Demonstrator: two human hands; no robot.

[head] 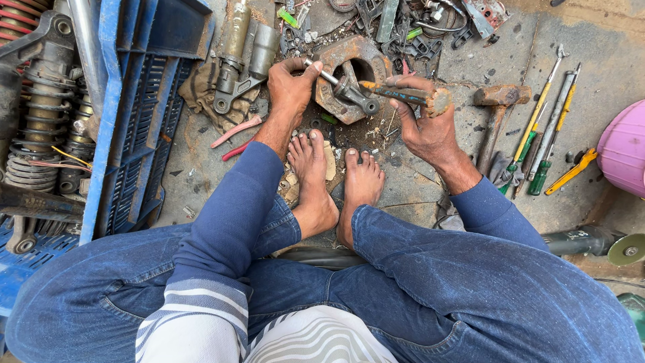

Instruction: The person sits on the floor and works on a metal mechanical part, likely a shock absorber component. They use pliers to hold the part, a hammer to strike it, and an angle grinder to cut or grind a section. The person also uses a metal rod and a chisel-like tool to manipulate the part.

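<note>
Metal rod (327, 75) pinched in your left hand (290, 91); your right hand (423, 121) grips a worn chisel (403, 95) over the rusty block (349, 77).

From my feed, the pink tub (626, 146) is cut off by the right edge. The shock absorbers (37, 121) run off the left edge, and the small scrap parts (403, 27) are too jumbled to identify.

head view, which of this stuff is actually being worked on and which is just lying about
In hand:
left hand on a metal rod part
right hand holding a chisel
rusty metal block underneath

Lying about:
hammer
screwdrivers
pink pliers
blue crate
shock absorbers
</note>
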